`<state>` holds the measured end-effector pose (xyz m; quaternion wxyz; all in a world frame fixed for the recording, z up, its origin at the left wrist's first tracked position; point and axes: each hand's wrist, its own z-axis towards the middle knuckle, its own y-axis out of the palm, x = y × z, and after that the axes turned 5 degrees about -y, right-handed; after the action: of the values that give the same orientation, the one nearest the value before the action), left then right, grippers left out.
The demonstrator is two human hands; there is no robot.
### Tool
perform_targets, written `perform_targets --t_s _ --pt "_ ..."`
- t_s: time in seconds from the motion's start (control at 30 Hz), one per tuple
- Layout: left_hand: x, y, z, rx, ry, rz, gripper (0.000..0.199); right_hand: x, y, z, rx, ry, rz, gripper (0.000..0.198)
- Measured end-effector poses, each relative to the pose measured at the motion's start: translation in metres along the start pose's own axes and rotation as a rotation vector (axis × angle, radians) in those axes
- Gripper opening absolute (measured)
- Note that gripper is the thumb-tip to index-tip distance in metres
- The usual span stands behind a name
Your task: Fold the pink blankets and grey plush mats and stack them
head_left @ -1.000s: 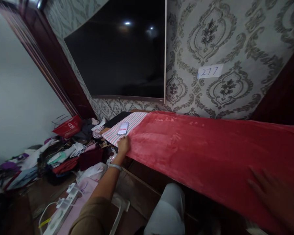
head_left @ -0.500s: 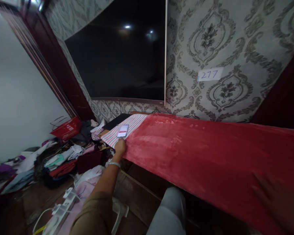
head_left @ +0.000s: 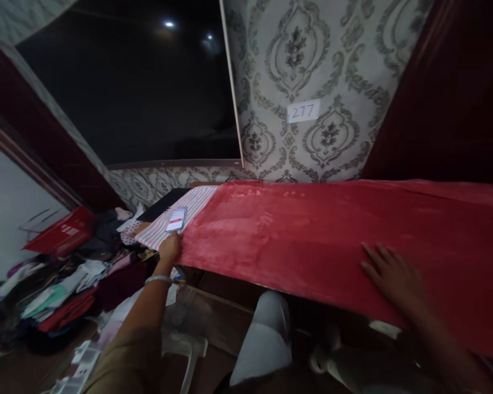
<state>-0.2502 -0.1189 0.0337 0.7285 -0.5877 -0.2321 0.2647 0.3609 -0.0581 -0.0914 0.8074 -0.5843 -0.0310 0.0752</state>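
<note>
A long red cloth [head_left: 296, 241] with a plush-looking surface covers most of the long surface before me. Its left end meets a striped cloth [head_left: 152, 235], on which a phone [head_left: 176, 220] lies with its screen lit. My left hand [head_left: 170, 247] is closed at the front edge where the two cloths meet, just below the phone. It appears to grip the red cloth's edge, though its fingertips are hidden. Over the right part of the red cloth, my right hand [head_left: 396, 276] lies flat, palm down, with fingers spread and nothing held.
Piled clothes [head_left: 69, 290] and a red basket [head_left: 66, 230] are at the left. A white power strip [head_left: 80, 364] lies low on the left. Behind the surface are a large television [head_left: 139, 87] and a paper numbered 277 [head_left: 304, 111]. My knee [head_left: 267, 334] is below the front edge.
The view has swung to the right. My right hand has come further into view and lies more clearly on the red cloth. My left hand stays at the same edge by the phone.
</note>
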Motion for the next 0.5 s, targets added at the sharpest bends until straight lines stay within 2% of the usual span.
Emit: perform_targets --t_s 0.2,0.27,0.37,0.43,0.5 --pt "0.037 -0.012 -0.001 0.065 0.170 0.005 0.042 -0.010 -0.018 0.001 -0.034 0.032 0.060 0.063" --pt "0.060 -0.011 -0.002 0.082 0.235 0.001 0.040 -0.010 -0.019 0.001 -0.046 0.039 0.063 0.063" --pt "0.106 -0.006 -0.006 0.083 0.405 -0.019 0.047 -0.010 -0.019 0.001 -0.051 0.045 0.063 0.063" --pt "0.137 -0.001 -0.008 0.039 0.509 -0.030 0.054 -0.010 -0.018 0.001 -0.045 0.040 0.063 0.064" --pt "0.161 0.005 -0.008 -0.044 0.545 -0.022 0.059 -0.009 -0.016 0.002 -0.035 0.029 0.063 0.065"
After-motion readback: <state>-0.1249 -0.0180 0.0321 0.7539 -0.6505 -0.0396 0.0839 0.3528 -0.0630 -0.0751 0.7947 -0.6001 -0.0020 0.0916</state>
